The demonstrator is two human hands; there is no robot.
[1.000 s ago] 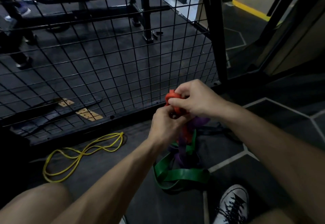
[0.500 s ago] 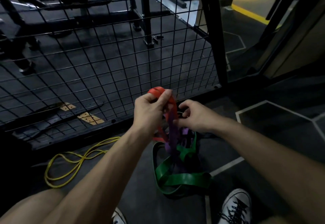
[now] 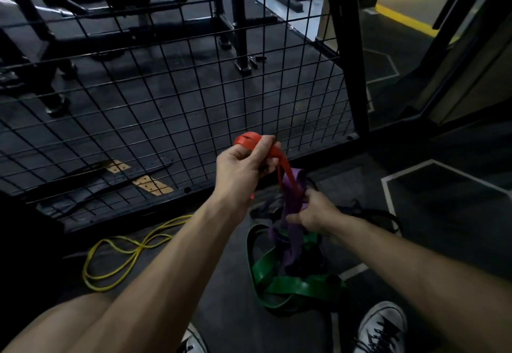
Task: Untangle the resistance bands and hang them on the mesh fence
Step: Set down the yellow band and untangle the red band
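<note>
Here the fingers (image 3: 267, 149) of the left hand (image 3: 242, 168) are curling tightly round the bunched top of the orange band (image 3: 247, 141), holding it up in front of the lower part of the mesh fence (image 3: 171, 97). A strand of that orange band is running down and to the right from the fist into the knot below. There the right hand (image 3: 310, 212) is sitting lower and nearer the floor, its thumb and fingers pinching the purple band (image 3: 291, 200) where it is meeting the orange strand. The purple band is looping above and below this hand and is hanging down into the tangle. Under it the green band (image 3: 288, 286) is lying in wide flat loops on the dark floor (image 3: 221, 283), twisted in with the purple one; dark strands are showing around the tangle, too dim to tell apart. Well to the left of the pile, the yellow band (image 3: 116, 261) is lying loose on the floor by itself, just in front of the fence's base. Both bare forearms are reaching in from the bottom edge, with a bare knee at the lower left. A white shoe with black laces (image 3: 381, 327) is resting just beside the green loops, at the lower right
</note>
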